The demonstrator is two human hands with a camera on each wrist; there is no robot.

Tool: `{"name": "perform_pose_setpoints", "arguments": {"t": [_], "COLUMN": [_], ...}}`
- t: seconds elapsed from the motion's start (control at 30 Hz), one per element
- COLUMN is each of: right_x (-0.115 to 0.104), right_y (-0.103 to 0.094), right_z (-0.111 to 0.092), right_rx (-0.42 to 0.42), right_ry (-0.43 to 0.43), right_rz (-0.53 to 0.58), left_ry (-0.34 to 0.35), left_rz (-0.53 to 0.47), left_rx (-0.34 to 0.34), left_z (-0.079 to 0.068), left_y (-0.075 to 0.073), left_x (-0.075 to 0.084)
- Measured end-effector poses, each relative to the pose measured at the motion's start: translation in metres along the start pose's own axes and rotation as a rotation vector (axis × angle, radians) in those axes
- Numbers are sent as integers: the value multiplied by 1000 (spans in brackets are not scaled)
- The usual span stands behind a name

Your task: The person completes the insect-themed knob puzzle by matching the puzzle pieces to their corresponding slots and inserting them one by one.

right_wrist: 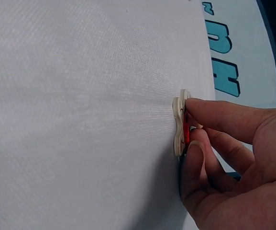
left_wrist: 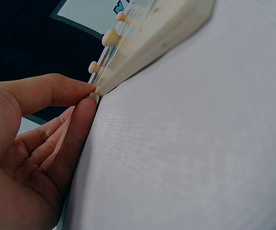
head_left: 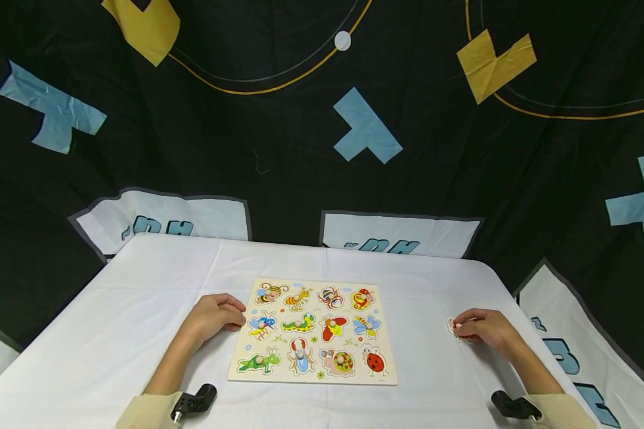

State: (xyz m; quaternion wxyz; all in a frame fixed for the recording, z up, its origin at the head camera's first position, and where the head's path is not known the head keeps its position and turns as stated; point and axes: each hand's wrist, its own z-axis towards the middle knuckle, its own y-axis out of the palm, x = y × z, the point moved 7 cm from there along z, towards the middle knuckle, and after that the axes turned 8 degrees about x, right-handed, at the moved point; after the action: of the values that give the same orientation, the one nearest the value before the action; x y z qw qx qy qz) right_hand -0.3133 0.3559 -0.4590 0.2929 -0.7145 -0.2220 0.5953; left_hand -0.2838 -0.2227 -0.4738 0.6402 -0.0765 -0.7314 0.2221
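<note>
A wooden insect puzzle board (head_left: 322,342) lies on the white table, with brightly coloured insect pieces and small round knobs on it. At its left side, my left hand (head_left: 218,314) has thumb and index finger together on the board's edge; the left wrist view shows those fingertips pinching the edge (left_wrist: 161,43) from close up. Well to the right of the board, my right hand (head_left: 485,328) pinches a small wooden puzzle piece (right_wrist: 178,127) with a red face. The piece is at or just above the cloth; the fingers cover most of its picture.
A white cloth (head_left: 155,286) covers the table, whose far right corner is rounded. Behind it hangs a black curtain (head_left: 279,179) with blue and yellow shapes. White lettered panels (head_left: 402,232) stand along the back and right side.
</note>
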Motion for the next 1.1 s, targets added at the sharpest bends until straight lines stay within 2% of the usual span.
{"name": "perform_pose_setpoints", "arguments": {"t": [0.17, 1.1], "right_x": [1, 2], "right_y": [0, 2], "right_z": [-1, 1], "right_rx": [6, 20], "right_ry": [6, 8], "right_rz": [7, 33], "left_ry": [-16, -6], "left_rz": [8, 1], "left_rx": [6, 6], "left_z": [1, -1], "left_y": [1, 0], "left_x": [-1, 1]}}
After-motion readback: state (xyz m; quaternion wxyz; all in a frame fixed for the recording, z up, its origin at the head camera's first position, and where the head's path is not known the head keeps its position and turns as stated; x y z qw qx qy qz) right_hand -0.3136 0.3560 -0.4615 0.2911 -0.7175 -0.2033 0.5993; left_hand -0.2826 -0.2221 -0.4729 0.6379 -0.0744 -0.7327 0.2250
